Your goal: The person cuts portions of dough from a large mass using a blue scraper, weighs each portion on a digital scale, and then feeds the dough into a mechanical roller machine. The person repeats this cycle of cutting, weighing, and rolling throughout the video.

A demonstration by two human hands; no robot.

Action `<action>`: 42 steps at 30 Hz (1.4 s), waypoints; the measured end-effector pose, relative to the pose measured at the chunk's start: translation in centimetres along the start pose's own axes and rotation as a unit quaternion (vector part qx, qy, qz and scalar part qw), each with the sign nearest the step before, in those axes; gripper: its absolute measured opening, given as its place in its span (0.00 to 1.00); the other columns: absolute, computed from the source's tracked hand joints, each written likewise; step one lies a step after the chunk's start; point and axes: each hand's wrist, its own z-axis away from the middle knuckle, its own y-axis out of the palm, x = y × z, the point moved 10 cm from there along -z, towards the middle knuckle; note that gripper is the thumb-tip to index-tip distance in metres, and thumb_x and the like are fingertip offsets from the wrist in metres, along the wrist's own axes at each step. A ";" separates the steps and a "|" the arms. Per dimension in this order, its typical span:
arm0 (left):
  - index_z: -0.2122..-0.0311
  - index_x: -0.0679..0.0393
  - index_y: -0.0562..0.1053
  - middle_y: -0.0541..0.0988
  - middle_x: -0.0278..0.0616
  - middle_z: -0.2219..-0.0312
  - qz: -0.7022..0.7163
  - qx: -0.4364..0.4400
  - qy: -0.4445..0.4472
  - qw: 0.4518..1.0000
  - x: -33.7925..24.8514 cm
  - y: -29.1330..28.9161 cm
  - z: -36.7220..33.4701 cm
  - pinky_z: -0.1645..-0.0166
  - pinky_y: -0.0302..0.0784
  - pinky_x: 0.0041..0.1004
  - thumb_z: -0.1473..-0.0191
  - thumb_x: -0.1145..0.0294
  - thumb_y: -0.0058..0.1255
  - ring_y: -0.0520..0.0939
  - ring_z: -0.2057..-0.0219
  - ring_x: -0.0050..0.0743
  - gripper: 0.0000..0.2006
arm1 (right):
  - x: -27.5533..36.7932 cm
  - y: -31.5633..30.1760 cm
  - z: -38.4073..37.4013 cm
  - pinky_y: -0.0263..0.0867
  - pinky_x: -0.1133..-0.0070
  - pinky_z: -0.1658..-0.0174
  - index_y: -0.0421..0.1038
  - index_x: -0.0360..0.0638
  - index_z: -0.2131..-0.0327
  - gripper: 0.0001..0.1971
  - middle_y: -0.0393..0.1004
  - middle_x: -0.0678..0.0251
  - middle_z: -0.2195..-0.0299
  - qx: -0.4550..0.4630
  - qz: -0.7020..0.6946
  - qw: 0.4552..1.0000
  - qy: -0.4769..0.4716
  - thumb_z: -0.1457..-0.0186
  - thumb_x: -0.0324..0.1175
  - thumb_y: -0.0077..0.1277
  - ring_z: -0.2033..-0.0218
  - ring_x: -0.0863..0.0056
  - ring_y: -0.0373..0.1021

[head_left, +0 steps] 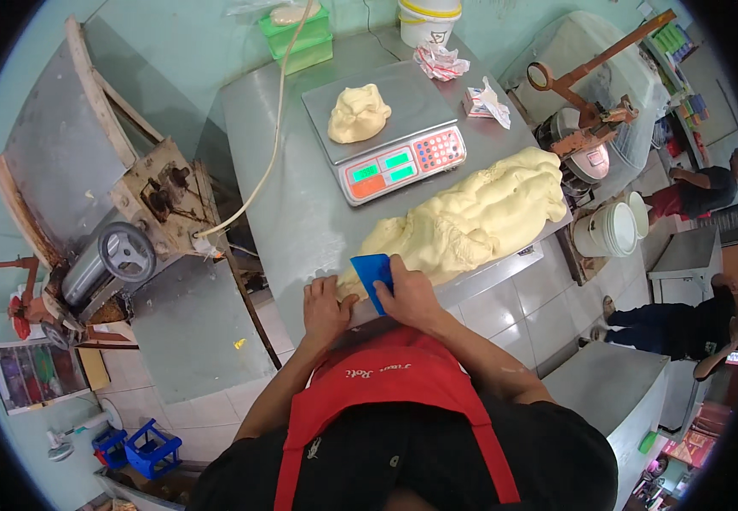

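Note:
A long mass of pale yellow dough [471, 213] stretches across the steel table from my hands toward the far right. My right hand [409, 294] grips a blue dough scraper [372, 275], its blade tilted against the dough's near left end. Beside it, my left hand [326, 308] rests at that same end, fingers spread and touching the dough's edge. A separate lump of dough [359, 113] sits on the plate of a digital scale [403, 165] with lit green displays, beyond the long mass.
Green boxes [297, 39], a white bucket [429, 24] and crumpled wrappers [441, 61] stand along the back of the steel table [254, 140]. Left is a machine with a handwheel [126, 252]; a pale cable hangs nearby. White buckets [605, 231] and two people [684, 330] are at right.

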 end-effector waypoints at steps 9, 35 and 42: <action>0.58 0.66 0.78 0.81 0.55 0.64 0.268 -0.028 0.035 0.962 3.7 -1.2 2.0 0.57 0.79 0.47 0.45 0.70 0.66 0.83 0.62 0.60 0.13 | 5.9 6.1 0.2 0.74 0.56 0.73 0.61 0.38 0.57 0.15 0.80 0.51 0.76 0.010 0.126 0.990 -0.069 0.41 0.34 0.55 0.76 0.48 0.79; 0.45 0.58 0.75 0.82 0.46 0.53 0.337 -0.205 0.101 0.913 -4.6 -13.7 -21.4 0.47 0.80 0.38 0.37 0.71 0.57 0.83 0.51 0.40 0.16 | -3.5 0.1 -0.3 0.73 0.53 0.61 0.66 0.33 0.54 0.22 0.79 0.40 0.68 0.061 -0.104 0.991 0.065 0.41 0.40 0.62 0.65 0.37 0.78; 0.36 0.57 0.73 0.72 0.63 0.37 -0.076 -0.275 0.136 0.949 -11.8 -12.1 -35.5 0.32 0.64 0.54 0.32 0.52 0.51 0.71 0.36 0.66 0.26 | -7.4 -4.2 0.2 0.73 0.54 0.63 0.66 0.34 0.54 0.21 0.78 0.39 0.70 0.025 -0.105 0.992 0.068 0.41 0.40 0.62 0.66 0.37 0.78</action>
